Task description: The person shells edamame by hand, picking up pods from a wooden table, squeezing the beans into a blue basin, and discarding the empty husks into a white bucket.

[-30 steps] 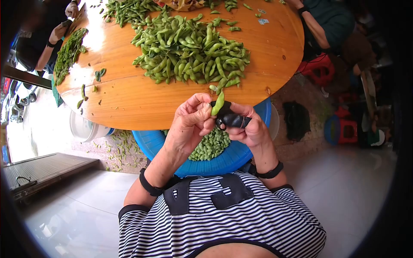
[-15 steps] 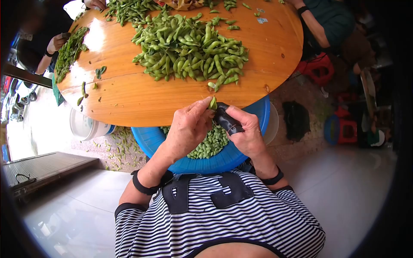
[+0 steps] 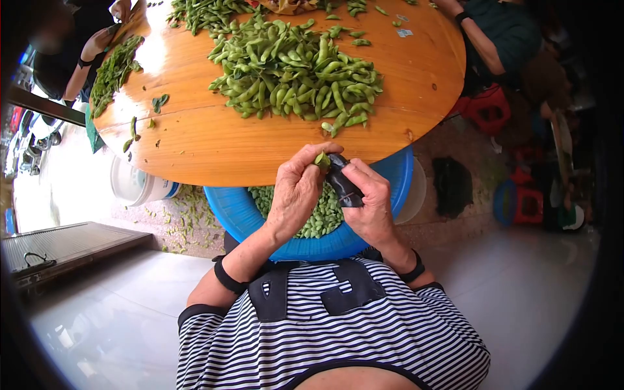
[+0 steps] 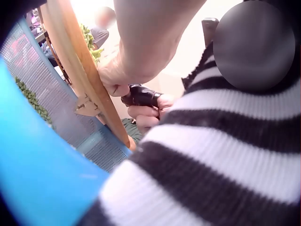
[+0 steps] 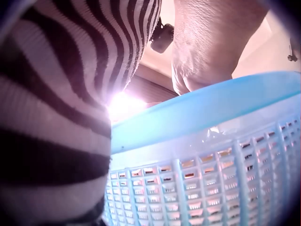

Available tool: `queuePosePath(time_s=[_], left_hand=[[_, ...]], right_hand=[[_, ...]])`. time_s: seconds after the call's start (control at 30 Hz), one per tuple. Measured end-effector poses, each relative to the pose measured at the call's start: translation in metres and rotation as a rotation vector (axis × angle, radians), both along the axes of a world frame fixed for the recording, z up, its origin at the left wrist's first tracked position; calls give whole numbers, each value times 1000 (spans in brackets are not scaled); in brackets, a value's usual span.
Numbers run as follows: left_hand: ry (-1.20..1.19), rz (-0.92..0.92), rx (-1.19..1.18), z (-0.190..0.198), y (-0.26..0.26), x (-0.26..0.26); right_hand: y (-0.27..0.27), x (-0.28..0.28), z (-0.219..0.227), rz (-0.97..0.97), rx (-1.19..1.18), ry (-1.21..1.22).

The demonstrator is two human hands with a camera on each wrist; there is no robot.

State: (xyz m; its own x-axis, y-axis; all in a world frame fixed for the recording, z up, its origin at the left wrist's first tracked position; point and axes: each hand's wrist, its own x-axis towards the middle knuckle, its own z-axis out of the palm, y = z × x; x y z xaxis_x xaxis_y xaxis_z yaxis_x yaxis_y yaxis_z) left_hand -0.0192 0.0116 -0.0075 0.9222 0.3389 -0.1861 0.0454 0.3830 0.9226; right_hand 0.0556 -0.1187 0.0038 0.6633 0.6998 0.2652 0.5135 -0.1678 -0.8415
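My left hand [image 3: 292, 195] pinches a green soybean pod [image 3: 322, 159] between thumb and fingers, just off the table's near edge. Most of the pod is hidden in the grip; a short green end shows. From the other side my right hand [image 3: 372, 201] meets it, fingers curled and thumb pressed along a black finger covering [image 3: 341, 181] whose tip is at the pod. The left wrist view shows the same black covering [image 4: 143, 95] between the hands. Below them, shelled green beans [image 3: 320, 220] fill the middle of a blue basket [image 3: 224, 214].
A big heap of soybean pods [image 3: 292, 71] lies on the wooden table [image 3: 214, 156], with a leafy green pile [image 3: 116, 75] at its left. A white bucket [image 3: 130, 185] stands below the left edge. Other people sit at both far sides. Red stools [image 3: 487, 110] are at right.
One second ago the pod stuck up in plain view from my left fingers. Both hands have since come in around it, and my right thumb has moved onto the black covering.
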Motion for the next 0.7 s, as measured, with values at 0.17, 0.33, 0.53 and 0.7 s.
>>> queuePosePath(time_s=[0.17, 0.33, 0.53, 0.7], left_hand=[[-110, -130, 45, 5, 3, -7], [-216, -274, 894, 22, 33, 9], [-221, 9, 1507, 0, 45, 52], [-132, -202, 1436, 14, 43, 26]], right_hand=[[-45, 27, 9, -149, 36, 219], [-136, 73, -1, -381, -203, 160], [-168, 82, -14, -460, -608, -269], [-153, 82, 1, -495, -502, -158]])
